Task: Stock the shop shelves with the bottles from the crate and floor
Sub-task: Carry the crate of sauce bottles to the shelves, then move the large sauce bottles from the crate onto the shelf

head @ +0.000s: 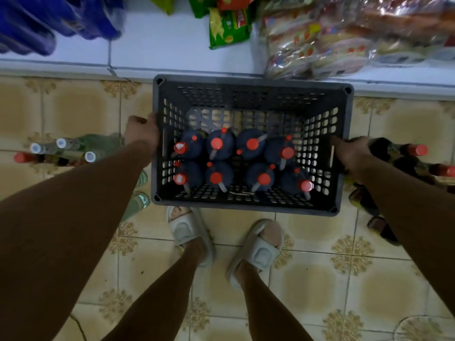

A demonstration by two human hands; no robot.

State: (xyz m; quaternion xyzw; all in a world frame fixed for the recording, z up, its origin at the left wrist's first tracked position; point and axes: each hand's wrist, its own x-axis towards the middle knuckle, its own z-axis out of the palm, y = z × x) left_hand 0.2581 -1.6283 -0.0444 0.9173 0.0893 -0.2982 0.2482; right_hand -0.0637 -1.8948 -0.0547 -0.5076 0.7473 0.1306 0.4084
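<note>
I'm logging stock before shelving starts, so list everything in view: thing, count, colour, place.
crate: one, dark grey, on the floor against the shelf
bottles in crate: eight, dark with red caps, in two rows of four
bottles at left: several, clear and dark, lying on the floor
bottles at right: several, dark with red caps, on the floor
shelf: one, white, above the crate
snack packets: several, green, on the shelf
bread bags: several, clear, at the shelf's right
blue packs: several, at the shelf's left
sandals: two, pale
left hand: grips the crate's left rim
right hand: grips the crate's right rim

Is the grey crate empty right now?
No, the crate holds eight dark bottles with red caps, standing in two rows of four.
</note>
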